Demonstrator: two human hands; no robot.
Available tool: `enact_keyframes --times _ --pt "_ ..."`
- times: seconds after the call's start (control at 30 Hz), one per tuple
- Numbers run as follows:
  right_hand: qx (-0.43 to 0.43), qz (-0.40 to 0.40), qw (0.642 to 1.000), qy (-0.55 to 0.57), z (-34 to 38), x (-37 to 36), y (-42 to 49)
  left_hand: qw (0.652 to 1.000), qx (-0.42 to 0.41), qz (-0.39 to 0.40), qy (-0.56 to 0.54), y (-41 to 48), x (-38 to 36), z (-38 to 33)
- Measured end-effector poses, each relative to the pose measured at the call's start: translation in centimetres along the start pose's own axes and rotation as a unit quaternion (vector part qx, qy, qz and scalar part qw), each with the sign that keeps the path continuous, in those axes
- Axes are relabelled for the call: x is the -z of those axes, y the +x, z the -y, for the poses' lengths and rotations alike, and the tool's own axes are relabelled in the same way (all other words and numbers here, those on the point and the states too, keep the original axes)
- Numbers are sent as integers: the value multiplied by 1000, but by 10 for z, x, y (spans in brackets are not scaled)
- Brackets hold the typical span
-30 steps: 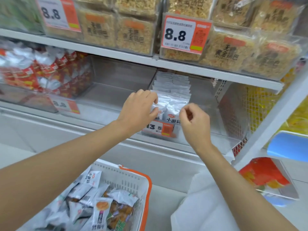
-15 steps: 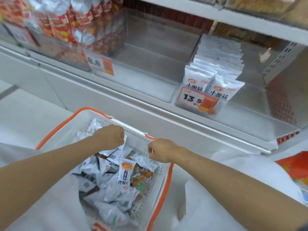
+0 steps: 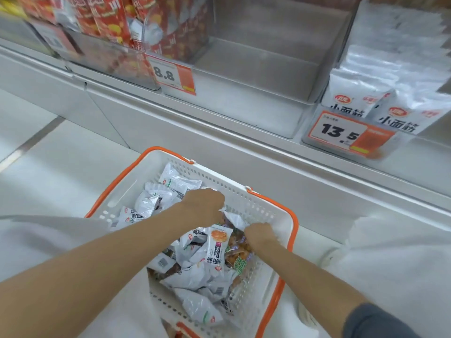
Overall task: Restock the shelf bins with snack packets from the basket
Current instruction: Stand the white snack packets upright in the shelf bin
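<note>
White packets (image 3: 397, 120) read 小面筋; tag (image 3: 341, 135) reads 13.5.

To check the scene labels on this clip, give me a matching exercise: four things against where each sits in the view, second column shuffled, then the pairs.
1. basket
2. red packets
3. 13.5 price tag
4. left hand

a. far right of the view
b. top left of the view
c. inside the basket, among the snack packets
d. lower middle, orange rim

Pairs: 1-d, 2-b, 3-a, 4-c
</note>
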State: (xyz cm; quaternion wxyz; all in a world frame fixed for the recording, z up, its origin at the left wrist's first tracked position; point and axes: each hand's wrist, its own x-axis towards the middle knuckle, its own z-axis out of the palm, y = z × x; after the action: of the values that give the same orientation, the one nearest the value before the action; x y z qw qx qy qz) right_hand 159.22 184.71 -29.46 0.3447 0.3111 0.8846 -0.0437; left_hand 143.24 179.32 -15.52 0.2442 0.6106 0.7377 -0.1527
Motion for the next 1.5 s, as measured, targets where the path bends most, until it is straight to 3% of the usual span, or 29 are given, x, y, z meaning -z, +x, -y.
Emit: enact_keyframes --times 0.1,0.17,0.27,0.33,0.4,0.47,0.6,0.7,0.73,0.8,0.87,0.9,1.0,1.1,1.2,1.3,1.37,1.5 --pt "5 -91 994 61 1 44 -5 1000 9 12 -21 5 -2 2" --pt "56 -115 988 83 -6 80 -14 998 -1 2 -56 10 0 6" --pt "113 -121 983 85 -30 123 -45 991 -48 -3 -123 17 10 10" --pt "120 -162 968 148 -50 144 -73 973 -94 34 -208 12 21 2" --pt "126 -230 934 245 -71 158 -100 922 -130 88 -354 -2 31 -12" --pt "100 -295 895 321 -92 163 -123 879 -155 68 -445 -18 44 -30" --pt "31 -385 848 363 -127 154 -158 874 -173 -54 -451 -34 65 -67" --pt "-10 -443 805 394 -148 149 -179 872 -192 -85 -441 -33 79 -96" --pt "-23 -461 782 418 -153 149 -186 874 -196 -96 -434 -33 84 -103" --pt "-50 -491 703 512 -164 150 -201 874 -200 -130 -423 -31 95 -116" --pt "-53 -480 622 616 -174 151 -219 867 -191 -179 -425 -29 106 -126" --pt "-40 -458 605 650 -178 150 -227 861 -188 -198 -430 -27 111 -132" --pt "23 -369 620 692 -182 148 -243 848 -202 -224 -436 -26 132 -154" --pt "25 -362 628 689 -184 149 -245 828 -253 -192 -462 -27 152 -181" --pt "-10 -405 559 724 -203 154 -252 833 -251 -217 -443 -26 174 -202" --pt "-51 -422 475 771 -238 158 -266 848 -229 -316 -357 -20 204 -213" --pt "-62 -416 442 792 -264 159 -270 854 -215 -346 -325 -10 225 -216" --pt "-121 -396 472 778 -310 164 -260 881 -194 -365 -231 32 262 -221"
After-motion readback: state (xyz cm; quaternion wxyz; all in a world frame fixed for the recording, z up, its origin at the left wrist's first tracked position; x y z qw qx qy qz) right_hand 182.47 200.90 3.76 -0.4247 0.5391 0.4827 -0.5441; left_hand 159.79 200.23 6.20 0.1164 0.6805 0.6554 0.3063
